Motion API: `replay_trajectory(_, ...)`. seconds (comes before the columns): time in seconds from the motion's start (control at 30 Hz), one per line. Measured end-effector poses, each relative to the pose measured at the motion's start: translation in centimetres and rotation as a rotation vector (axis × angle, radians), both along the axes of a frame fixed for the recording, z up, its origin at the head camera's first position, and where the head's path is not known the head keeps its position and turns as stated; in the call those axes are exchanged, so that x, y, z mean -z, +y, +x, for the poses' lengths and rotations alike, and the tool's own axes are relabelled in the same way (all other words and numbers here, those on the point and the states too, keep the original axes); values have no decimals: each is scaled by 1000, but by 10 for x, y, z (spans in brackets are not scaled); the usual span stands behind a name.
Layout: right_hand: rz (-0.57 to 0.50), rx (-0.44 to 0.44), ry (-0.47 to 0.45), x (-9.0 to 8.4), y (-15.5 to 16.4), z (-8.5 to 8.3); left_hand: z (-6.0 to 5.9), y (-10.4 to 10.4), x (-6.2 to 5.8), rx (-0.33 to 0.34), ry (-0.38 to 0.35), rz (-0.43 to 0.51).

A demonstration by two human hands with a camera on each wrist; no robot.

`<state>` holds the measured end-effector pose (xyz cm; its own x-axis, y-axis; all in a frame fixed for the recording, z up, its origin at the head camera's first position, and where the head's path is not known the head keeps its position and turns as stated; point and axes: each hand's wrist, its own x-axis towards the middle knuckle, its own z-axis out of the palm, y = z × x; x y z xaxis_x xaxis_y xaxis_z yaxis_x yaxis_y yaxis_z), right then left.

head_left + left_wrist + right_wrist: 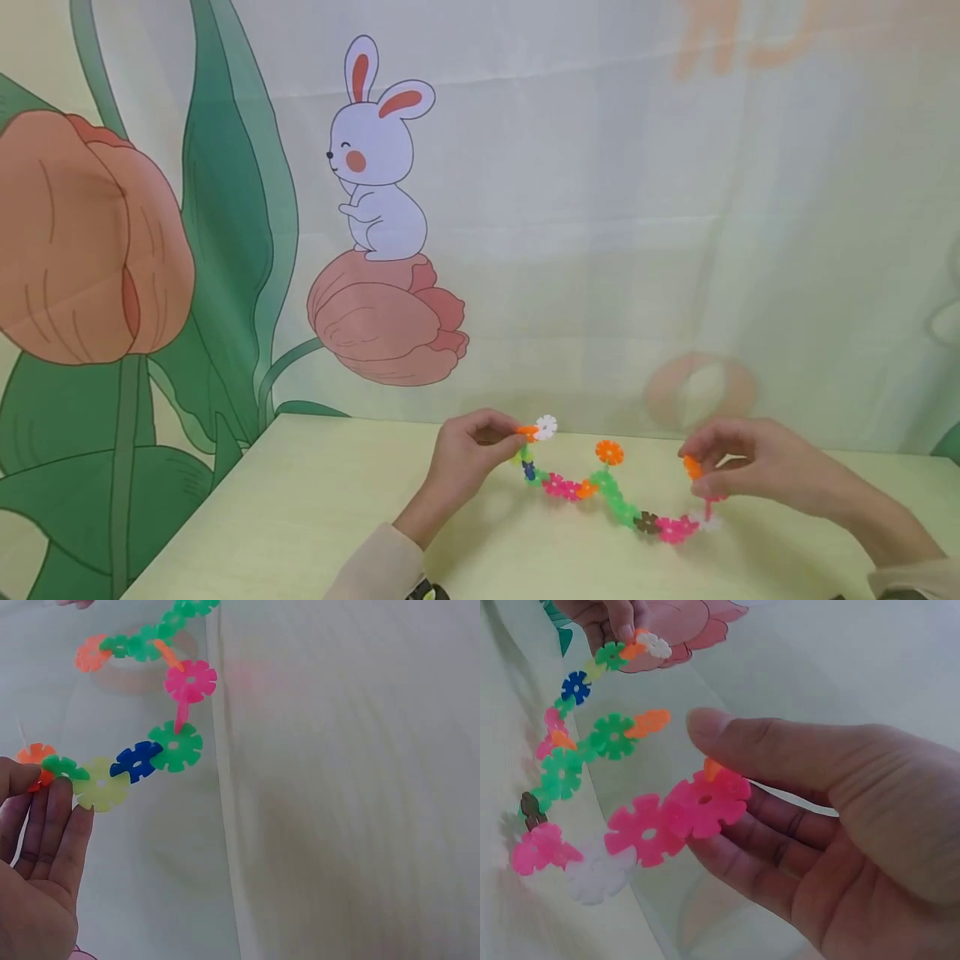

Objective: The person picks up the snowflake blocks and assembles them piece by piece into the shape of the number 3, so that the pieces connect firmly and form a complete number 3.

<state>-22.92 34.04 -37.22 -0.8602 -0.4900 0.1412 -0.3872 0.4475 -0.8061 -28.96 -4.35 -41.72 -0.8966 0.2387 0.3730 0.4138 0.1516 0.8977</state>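
Observation:
A chain of coloured snowflake-shaped plastic discs (pixel 611 492) hangs in a sagging curve just above the pale table (pixel 300 517). My left hand (pixel 480 454) pinches its left end, by the orange and white discs (pixel 538 429). My right hand (pixel 731 471) pinches the right end, at an orange disc (pixel 692 467) and a pink one (pixel 705 802). In the left wrist view my fingers (pixel 52 817) hold the chain (pixel 150 757) beside an orange and a green disc. In the right wrist view the chain (pixel 585 772) runs away from my thumb and fingers (pixel 727 735) toward the other hand.
A printed backdrop with a white rabbit (pixel 375 158) on a pink tulip (pixel 386 321) and large green leaves hangs right behind the table's far edge. The table's left edge (pixel 202 508) slants toward me.

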Motion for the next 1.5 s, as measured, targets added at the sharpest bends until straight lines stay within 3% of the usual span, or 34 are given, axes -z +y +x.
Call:
replay_trajectory(0.2,-18,-90,-30,-3,-15,6,-5,-5,4,9,-46,-58)
replay_trajectory(0.6,44,-195,-74,1,-45,12,-17,-13,10,13,-93,-124)
replay_trajectory(0.77,62,-232,-115,7,-58,14,-19,-15,12,11,-128,-101)
replay_trajectory(1.03,85,-294,-45,23,-71,16,-18,-18,14,-39,-204,-98)
replay_trajectory(1.4,120,-255,-78,37,-92,10,-25,-19,25,-10,-277,7)
replay_trajectory(1.5,94,-278,-73,43,-96,9,-27,-20,27,-7,-307,43)
